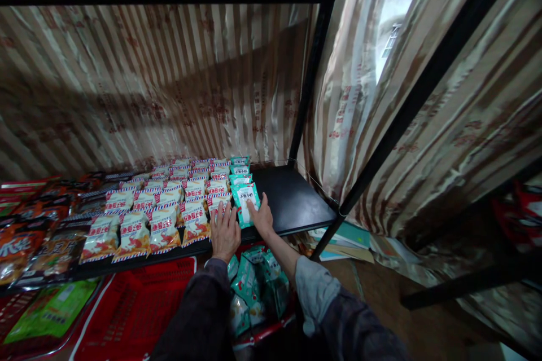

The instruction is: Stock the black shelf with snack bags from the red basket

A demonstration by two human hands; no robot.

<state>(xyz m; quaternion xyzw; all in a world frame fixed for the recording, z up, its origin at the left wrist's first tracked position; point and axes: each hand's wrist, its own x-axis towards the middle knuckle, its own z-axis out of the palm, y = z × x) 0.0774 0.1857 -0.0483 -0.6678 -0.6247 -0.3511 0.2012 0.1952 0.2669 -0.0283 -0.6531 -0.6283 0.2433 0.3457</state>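
Note:
My left hand [225,232] is open, its fingers spread upward over the lower part of a white snack bag [219,203] with a striped border and red lettering. Beside it, my right hand [261,218] has its thumb against the front of a teal snack bag [244,198], with the index finger apart along the bag's right edge. This bag leans at the front of a short row of teal bags [240,171] on the black shelf [292,197]. More teal bags [249,282] lie in a red basket [275,327] below my forearms.
Rows of white snack bags [165,225] and dark orange packets [42,237] cover the shelf's left side. A red basket [139,304] and a green packet [51,310] are below. A black post [381,135] rises at right, before striped curtains [190,79].

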